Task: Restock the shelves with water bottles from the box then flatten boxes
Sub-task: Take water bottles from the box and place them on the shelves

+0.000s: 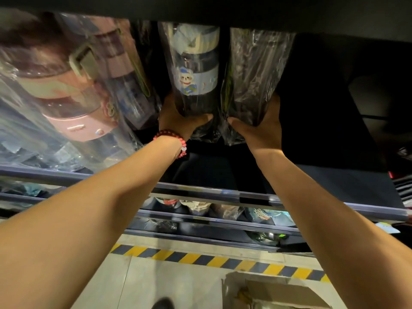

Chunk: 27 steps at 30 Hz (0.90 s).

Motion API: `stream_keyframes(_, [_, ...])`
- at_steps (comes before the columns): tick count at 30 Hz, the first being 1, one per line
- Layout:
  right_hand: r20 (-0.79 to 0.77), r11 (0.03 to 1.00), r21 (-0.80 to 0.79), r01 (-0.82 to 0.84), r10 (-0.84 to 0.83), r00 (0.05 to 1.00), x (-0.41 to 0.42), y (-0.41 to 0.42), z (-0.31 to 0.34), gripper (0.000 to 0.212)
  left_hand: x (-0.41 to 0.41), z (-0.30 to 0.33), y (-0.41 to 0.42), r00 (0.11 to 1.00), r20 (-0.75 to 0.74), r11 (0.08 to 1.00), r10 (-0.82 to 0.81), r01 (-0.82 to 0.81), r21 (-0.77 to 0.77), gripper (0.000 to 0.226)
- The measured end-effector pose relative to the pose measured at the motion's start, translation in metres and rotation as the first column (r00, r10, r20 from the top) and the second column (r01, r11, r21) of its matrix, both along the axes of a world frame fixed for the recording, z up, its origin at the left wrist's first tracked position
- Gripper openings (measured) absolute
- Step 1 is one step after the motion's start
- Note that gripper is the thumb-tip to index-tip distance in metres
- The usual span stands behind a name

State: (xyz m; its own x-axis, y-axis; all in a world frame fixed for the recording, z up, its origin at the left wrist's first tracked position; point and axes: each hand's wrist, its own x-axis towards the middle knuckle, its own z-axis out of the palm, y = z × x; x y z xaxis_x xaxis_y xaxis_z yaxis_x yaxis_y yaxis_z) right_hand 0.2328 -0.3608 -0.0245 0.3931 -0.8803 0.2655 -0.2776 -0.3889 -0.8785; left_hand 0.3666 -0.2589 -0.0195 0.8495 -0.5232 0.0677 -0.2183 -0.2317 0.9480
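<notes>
Yellow-black hazard stripe (214, 259) on floor; red bead bracelet (176, 139)

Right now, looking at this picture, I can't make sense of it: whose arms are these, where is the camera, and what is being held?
There is no machine here. A person wears a camera on the head, so you look down along their own two bare arms. The left hand, with a red bead bracelet on its wrist, grips the base of a plastic-wrapped bottle with a bear picture. The right hand grips a second wrapped dark bottle beside it. Both bottles are at a dark shelf, next to a wrapped pink bottle. Below are more shelf rails, a yellow-and-black floor stripe, and a cardboard box on the floor.
</notes>
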Motion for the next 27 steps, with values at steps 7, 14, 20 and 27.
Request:
stream_keyframes(7, [-0.135,0.987,0.151,-0.055,0.075,0.988,-0.029,0.008,0.018,0.102,-0.015,0.03,0.017,0.996,0.006,0.979,-0.093,0.09,0.18,0.088])
stream_keyframes(14, [-0.545,0.976,-0.069,-0.207,0.137,0.827,-0.137,0.081,0.045,0.06,-0.088,0.068,0.084,0.922,0.164,0.826,-0.352,0.223,0.517,0.057])
stream_keyframes(20, [-0.752,0.963,-0.192,-0.188,-0.021,0.659,-0.225,0.171,0.082,0.047,-0.163,0.093,0.148,0.64,0.413,0.693,-0.648,0.271,0.668,0.07])
stream_keyframes(27, [-0.796,0.981,-0.177,0.075,-0.188,0.575,-0.298,0.288,0.084,0.065,-0.231,0.095,0.206,0.249,0.377,0.448,-0.892,0.377,0.811,0.076])
